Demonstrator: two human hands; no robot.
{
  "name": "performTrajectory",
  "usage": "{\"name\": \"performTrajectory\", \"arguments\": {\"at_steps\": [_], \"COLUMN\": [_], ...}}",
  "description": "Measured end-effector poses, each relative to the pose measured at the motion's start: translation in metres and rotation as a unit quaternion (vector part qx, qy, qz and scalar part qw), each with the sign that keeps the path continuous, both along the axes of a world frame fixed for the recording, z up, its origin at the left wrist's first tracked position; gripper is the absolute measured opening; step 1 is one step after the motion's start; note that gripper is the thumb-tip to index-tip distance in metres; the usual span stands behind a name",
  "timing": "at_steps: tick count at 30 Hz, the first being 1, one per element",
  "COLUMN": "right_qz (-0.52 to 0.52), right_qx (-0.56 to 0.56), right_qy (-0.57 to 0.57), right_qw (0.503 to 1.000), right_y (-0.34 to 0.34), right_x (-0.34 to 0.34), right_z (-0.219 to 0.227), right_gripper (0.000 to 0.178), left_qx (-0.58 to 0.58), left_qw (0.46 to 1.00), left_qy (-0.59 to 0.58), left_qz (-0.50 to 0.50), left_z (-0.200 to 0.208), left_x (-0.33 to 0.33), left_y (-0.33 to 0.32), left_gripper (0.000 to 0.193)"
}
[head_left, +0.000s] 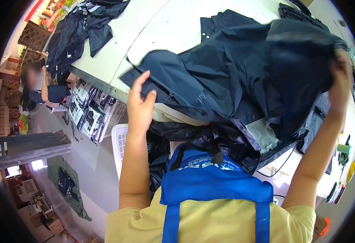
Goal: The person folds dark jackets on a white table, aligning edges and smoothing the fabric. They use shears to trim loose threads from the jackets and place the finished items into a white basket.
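A dark navy jacket [226, 69] with a zip and a small pale print lies spread across the white table [161, 32], its near edge hanging over the front. My left hand [140, 106] is at the jacket's left end, thumb and fingers apart, touching or just in front of the cloth. At the far right my right hand [340, 79] grips the jacket's other end, which is raised and smeared by motion. The fingertips there are partly hidden by cloth. A light grey patch [262, 135] of lining shows under the jacket.
More dark garments [80, 32] are heaped at the table's far left, and a folded dark pile [297, 16] sits far right. Below the table are a white plastic basket [120, 139] and bagged packages [89, 111]. A green thread spool [343, 149] stands right. Another person [50, 91] is at left.
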State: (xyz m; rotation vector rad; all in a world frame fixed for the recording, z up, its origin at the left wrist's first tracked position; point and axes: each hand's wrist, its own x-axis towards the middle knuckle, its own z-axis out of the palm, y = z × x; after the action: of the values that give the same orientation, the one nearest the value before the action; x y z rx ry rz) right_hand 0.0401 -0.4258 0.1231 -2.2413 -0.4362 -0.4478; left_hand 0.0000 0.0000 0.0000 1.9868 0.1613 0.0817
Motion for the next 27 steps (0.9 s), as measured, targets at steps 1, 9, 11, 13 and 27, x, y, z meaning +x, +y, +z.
{"name": "performTrajectory", "arguments": {"at_steps": [1, 9, 11, 13, 27], "right_qz": [0.004, 0.279, 0.285, 0.306, 0.316], "right_qx": [0.001, -0.172, -0.142, -0.111, -0.122], "right_qy": [-0.009, 0.202, 0.183, 0.172, 0.330], "right_qw": [1.000, 0.923, 0.930, 0.930, 0.881], "right_y": [0.013, 0.146, 0.147, 0.146, 0.159], "right_x": [0.004, -0.096, -0.100, -0.093, 0.026], "right_z": [0.003, -0.126, -0.133, -0.137, -0.074], "right_gripper": [0.045, 0.030, 0.031, 0.031, 0.028], "left_qx": [0.152, -0.386, -0.427, -0.437, -0.386], "left_qw": [0.986, 0.904, 0.899, 0.897, 0.895], "left_qy": [0.055, 0.104, 0.086, 0.073, 0.017], "left_qz": [0.032, -0.151, -0.037, 0.006, -0.225], "left_z": [-0.015, -0.068, -0.056, -0.068, -0.070], "left_x": [0.001, -0.032, -0.038, -0.032, -0.040], "left_y": [0.002, -0.094, -0.101, -0.089, -0.050], "left_gripper": [0.075, 0.087, 0.082, 0.052, 0.054]}}
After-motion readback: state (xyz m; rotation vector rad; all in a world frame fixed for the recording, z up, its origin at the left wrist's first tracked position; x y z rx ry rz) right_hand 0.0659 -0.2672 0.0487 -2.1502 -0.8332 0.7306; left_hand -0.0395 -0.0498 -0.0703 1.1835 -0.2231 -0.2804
